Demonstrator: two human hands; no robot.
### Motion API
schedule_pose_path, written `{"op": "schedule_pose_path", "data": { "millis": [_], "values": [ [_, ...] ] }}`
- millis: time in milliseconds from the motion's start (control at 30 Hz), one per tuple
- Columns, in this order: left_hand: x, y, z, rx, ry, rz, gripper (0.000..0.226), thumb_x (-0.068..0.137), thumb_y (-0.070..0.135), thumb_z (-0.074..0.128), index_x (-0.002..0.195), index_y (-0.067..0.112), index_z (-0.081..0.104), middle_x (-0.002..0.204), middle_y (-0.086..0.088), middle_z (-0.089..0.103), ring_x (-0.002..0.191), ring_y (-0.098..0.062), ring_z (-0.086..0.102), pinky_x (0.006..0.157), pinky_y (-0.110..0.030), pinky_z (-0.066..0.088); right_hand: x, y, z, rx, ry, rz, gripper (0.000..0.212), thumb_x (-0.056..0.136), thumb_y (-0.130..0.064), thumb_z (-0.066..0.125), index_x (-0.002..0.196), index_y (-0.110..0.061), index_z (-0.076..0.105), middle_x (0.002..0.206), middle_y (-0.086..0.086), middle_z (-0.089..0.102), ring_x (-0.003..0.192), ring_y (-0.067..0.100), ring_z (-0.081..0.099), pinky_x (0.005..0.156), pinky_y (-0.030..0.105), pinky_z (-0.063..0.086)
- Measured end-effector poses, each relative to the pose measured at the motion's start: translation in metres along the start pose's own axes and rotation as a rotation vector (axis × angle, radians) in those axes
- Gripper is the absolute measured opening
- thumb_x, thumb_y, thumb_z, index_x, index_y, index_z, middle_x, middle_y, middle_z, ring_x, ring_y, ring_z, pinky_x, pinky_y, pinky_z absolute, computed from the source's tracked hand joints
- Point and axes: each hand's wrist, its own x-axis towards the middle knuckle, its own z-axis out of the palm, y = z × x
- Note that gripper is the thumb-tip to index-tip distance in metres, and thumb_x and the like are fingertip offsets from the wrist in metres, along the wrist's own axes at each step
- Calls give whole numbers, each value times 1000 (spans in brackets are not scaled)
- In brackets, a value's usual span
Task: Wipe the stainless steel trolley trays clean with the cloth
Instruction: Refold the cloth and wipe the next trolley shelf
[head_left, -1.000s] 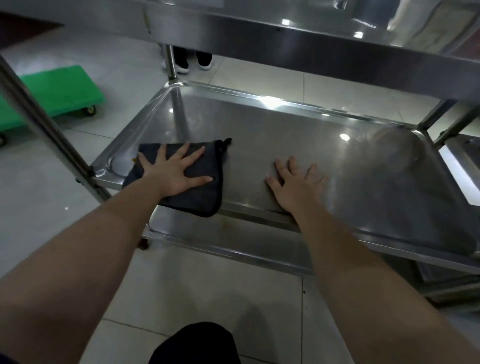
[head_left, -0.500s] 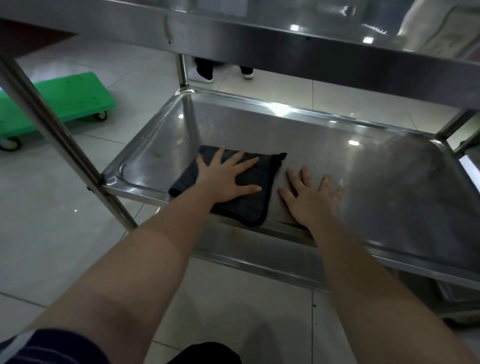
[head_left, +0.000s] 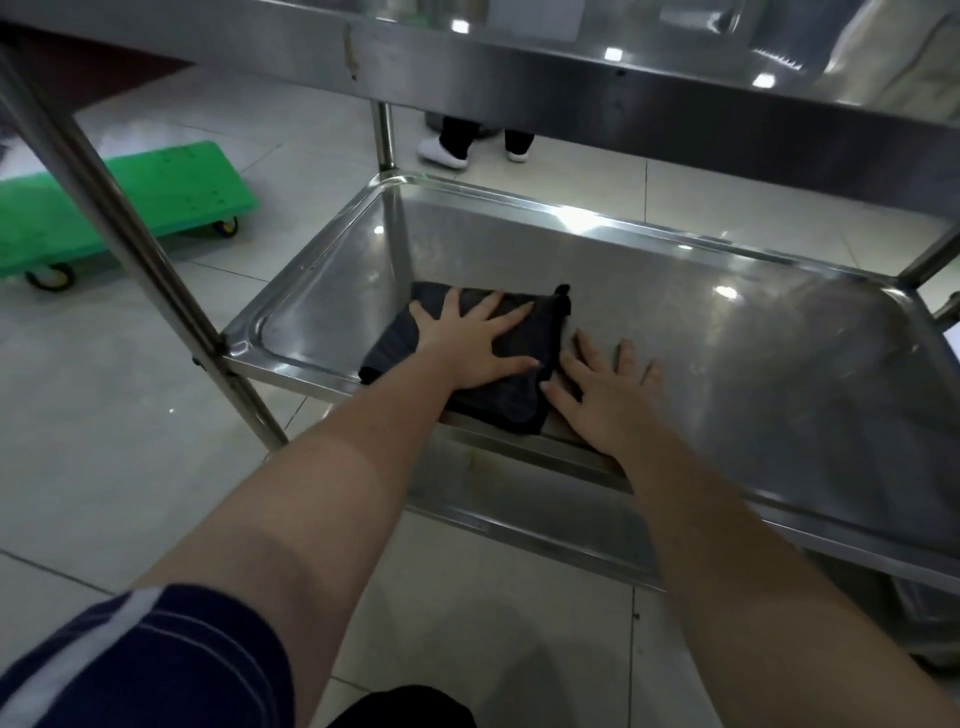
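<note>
a: what sits farthest left?
b: a green wheeled dolly (head_left: 130, 208) on the tiled floor (head_left: 104, 441), near ten o'clock in the view, partly behind the trolley's slanting corner post (head_left: 130, 249).

a: and low down?
b: at seven o'clock a dark blue sleeve (head_left: 145, 660) with a pale stripe. the left forearm runs from it up toward the centre.

a: where's the cloth?
b: the dark folded cloth (head_left: 511, 405) lies in the left half of the middle tray (head_left: 727, 364), by the near rim. its near corner laps over that rim.

a: how does the left hand lie?
b: the left hand (head_left: 470, 345) lies flat on top of the cloth, fingers straight and spread wide, pointing to about one o'clock. the palm presses down and nothing curls round the cloth.

a: the right hand?
b: the right hand (head_left: 605, 400) is at three o'clock of the cloth, flat on the steel, fingers spread and straight. its thumb tip is at the cloth's edge. i cannot tell if it touches.

a: further right?
b: the tray's steel runs on toward three o'clock, with light spots reflected in it.

a: above and below?
b: the upper tray (head_left: 519, 78) crosses at twelve o'clock. the lower tray (head_left: 519, 493) shows beneath the forearms. under the upper tray, near twelve, another person's white shoes (head_left: 441, 153) stand on the floor.
</note>
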Motion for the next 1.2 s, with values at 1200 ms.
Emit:
{"op": "schedule_pose_path", "data": {
  "millis": [1200],
  "values": [
    [-11, -160, -14, -20, 26, -125, 90, 59, 101, 11, 139, 67, -10, 163, 17, -4, 149, -29, -7, 106, -75, -8, 67, -83, 13, 9, 30, -71, 76, 71, -90, -6, 142, -62, -12, 162, -18, -11, 148, 40, -10, 112, 67, -8]
  ]
}}
